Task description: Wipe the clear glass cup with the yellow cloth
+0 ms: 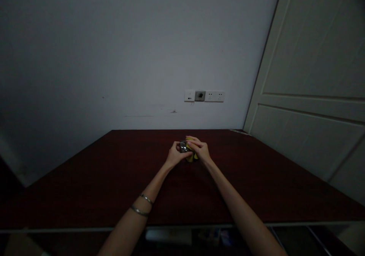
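Observation:
My left hand [173,156] is closed around a small dark shiny object [183,147], whose exact kind I cannot make out. Folded against its right side is a yellow cloth [190,158], pinched by my right hand [202,150]. Both hands meet near the middle of the dark red tabletop [137,172], and their fingers partly cover the object and the cloth. Two silver bangles [139,211] circle my left forearm.
A pale wall [142,58] stands behind the table, with a row of sockets and switches [211,96] on it. To the right is a white panelled door [308,73]. Below the table's front edge, several dim items [171,236] show.

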Motion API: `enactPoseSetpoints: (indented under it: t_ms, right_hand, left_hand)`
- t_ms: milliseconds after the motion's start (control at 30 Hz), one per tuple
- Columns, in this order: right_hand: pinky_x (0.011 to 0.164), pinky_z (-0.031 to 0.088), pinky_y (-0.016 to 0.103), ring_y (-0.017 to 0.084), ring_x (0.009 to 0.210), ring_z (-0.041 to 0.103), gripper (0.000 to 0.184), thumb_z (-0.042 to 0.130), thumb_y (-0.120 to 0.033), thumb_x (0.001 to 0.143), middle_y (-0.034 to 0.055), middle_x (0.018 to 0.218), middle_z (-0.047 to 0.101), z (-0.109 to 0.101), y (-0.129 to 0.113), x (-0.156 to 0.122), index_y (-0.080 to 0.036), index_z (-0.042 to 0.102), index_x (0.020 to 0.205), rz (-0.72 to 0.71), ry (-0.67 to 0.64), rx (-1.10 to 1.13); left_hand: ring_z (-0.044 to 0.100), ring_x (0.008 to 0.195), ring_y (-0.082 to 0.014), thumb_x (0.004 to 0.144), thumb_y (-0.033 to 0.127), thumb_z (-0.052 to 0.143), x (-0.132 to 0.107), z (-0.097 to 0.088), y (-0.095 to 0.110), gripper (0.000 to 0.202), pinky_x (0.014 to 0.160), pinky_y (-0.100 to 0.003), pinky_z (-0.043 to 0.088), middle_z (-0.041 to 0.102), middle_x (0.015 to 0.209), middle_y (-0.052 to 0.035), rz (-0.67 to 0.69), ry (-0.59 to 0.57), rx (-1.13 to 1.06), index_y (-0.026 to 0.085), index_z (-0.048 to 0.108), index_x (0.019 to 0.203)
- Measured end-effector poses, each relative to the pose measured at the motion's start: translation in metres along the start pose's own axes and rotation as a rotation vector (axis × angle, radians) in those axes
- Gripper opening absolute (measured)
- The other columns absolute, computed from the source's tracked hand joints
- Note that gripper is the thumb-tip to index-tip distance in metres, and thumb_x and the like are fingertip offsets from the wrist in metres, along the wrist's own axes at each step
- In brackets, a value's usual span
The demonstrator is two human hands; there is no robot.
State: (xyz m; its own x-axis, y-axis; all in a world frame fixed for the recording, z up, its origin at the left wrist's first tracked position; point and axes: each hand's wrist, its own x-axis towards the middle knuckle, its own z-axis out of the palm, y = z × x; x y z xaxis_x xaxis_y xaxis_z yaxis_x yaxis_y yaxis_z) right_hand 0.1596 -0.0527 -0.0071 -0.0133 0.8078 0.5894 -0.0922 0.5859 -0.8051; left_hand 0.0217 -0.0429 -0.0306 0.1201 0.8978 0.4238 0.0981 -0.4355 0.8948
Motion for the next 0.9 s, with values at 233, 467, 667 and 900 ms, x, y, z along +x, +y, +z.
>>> enactPoseSetpoints:
  t_ms: [233, 467, 667, 900]
  right_hand:
    - [0.082, 0.047, 0.038, 0.024, 0.089, 0.062, 0.038, 0.069, -0.042, 0.059, 0.0107, 0.096, 0.068, 0.004, 0.011, 0.001, -0.015, 0.07, 0.085, 0.236, 0.211, 0.178]
    - [0.088, 0.043, 0.037, 0.023, 0.098, 0.058, 0.025, 0.069, -0.037, 0.061, 0.0088, 0.104, 0.065, 0.004, 0.014, -0.001, -0.019, 0.071, 0.078, 0.071, 0.096, 0.032]
    - [0.091, 0.041, 0.037, 0.022, 0.102, 0.055, 0.015, 0.066, -0.034, 0.066, 0.0061, 0.107, 0.062, 0.006, 0.004, -0.005, -0.024, 0.072, 0.076, -0.075, -0.09, -0.136]
    - [0.089, 0.043, 0.038, 0.022, 0.099, 0.057, 0.027, 0.062, -0.04, 0.068, 0.0083, 0.103, 0.065, 0.007, 0.014, 0.002, -0.02, 0.07, 0.084, 0.012, 0.131, -0.049]
  left_hand:
    - [0.059, 0.07, -0.0133, 0.046, 0.032, 0.08, -0.001, 0.001, -0.001, 0.061, 0.062, -0.026, 0.049, 0.06, 0.08, -0.0024, 0.001, -0.054, 0.013, 0.014, 0.048, 0.095]
    - [0.055, 0.051, -0.0097, 0.052, 0.037, 0.076, -0.001, 0.002, 0.001, 0.058, 0.039, -0.021, 0.047, 0.056, 0.074, -0.0014, -0.206, -0.095, 0.007, 0.012, 0.048, 0.097]
    - [0.054, 0.05, -0.0094, 0.055, 0.031, 0.075, 0.004, 0.002, -0.01, 0.055, 0.038, -0.023, 0.048, 0.055, 0.075, -0.0014, -0.224, -0.065, -0.013, 0.012, 0.049, 0.1]
    - [0.059, 0.071, -0.0157, 0.044, 0.027, 0.08, 0.0, 0.002, -0.005, 0.064, 0.065, -0.028, 0.05, 0.062, 0.081, -0.0045, -0.017, 0.011, 0.089, 0.014, 0.055, 0.101]
